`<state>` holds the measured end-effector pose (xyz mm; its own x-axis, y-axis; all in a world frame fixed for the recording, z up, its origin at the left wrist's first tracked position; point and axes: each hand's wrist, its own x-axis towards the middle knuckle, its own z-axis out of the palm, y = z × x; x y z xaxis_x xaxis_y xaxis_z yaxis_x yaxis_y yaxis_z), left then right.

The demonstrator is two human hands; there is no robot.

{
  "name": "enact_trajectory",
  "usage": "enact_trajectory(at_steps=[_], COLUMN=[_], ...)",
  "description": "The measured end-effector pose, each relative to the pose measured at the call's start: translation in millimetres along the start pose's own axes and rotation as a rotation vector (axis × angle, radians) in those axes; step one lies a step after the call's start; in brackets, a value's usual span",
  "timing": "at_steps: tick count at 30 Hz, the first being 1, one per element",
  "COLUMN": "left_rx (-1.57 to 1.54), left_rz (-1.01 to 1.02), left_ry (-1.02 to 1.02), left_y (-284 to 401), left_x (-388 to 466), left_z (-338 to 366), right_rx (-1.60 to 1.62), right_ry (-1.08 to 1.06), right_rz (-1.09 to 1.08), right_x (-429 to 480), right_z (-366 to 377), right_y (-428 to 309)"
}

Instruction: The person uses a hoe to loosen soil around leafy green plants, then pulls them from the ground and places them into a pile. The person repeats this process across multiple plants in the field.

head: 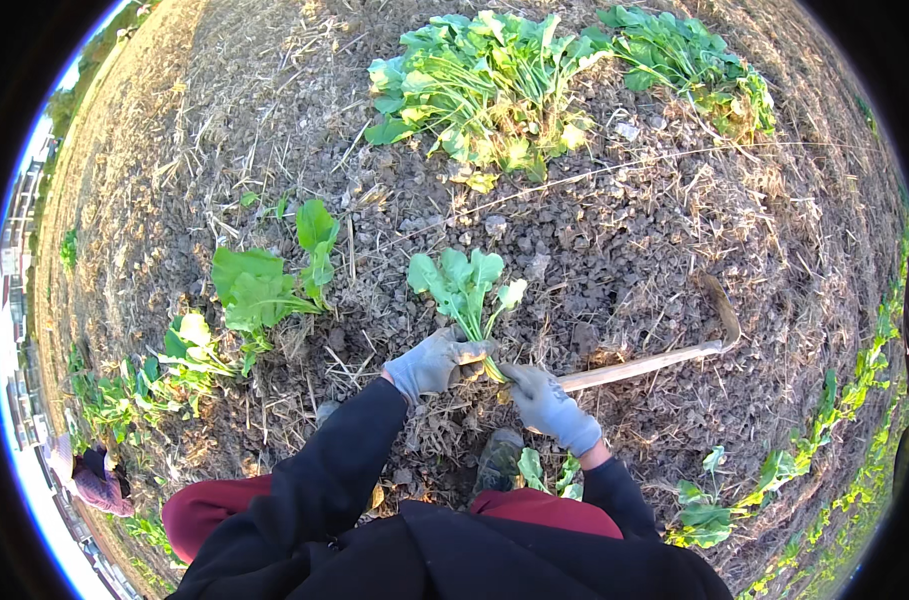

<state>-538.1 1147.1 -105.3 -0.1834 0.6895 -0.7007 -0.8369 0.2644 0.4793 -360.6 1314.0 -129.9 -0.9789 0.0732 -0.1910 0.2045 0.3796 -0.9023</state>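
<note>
My left hand (438, 363), in a grey work glove, grips the stems of a small leafy green plant (462, 289). The plant's broad leaves point away from me and its stem end points towards my right hand (546, 403). That hand, gloved alike, has its fingertips closed at the base of the stems. Just beyond it on the right a hoe (645, 365) lies on the soil, its wooden handle running behind the glove and its curved, rusty blade (721, 307) at the far end. Where the handle ends is hidden.
Two heaps of pulled leafy plants, a larger one (492, 90) and a smaller one (694, 71), lie ahead. Leafy plants stand at left (263, 289) and lower right (706, 517). Straw litters the cloddy soil (597, 247). Another person (98, 480) is at the far left.
</note>
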Motion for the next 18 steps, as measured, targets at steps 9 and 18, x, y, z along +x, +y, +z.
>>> enact_trajectory(at_steps=[9, 18], left_rx=[-0.275, -0.096], left_rz=[0.597, 0.978], left_ry=[0.09, 0.358], left_y=[58.5, 90.2], left_x=[-66.4, -112.5], left_z=[-39.6, -62.8], right_rx=[0.0, 0.416], right_ry=[1.064, 1.367], right_rz=[1.037, 0.572], right_x=[-47.3, -40.8], right_z=[-105.8, -84.6], right_y=[91.5, 30.7])
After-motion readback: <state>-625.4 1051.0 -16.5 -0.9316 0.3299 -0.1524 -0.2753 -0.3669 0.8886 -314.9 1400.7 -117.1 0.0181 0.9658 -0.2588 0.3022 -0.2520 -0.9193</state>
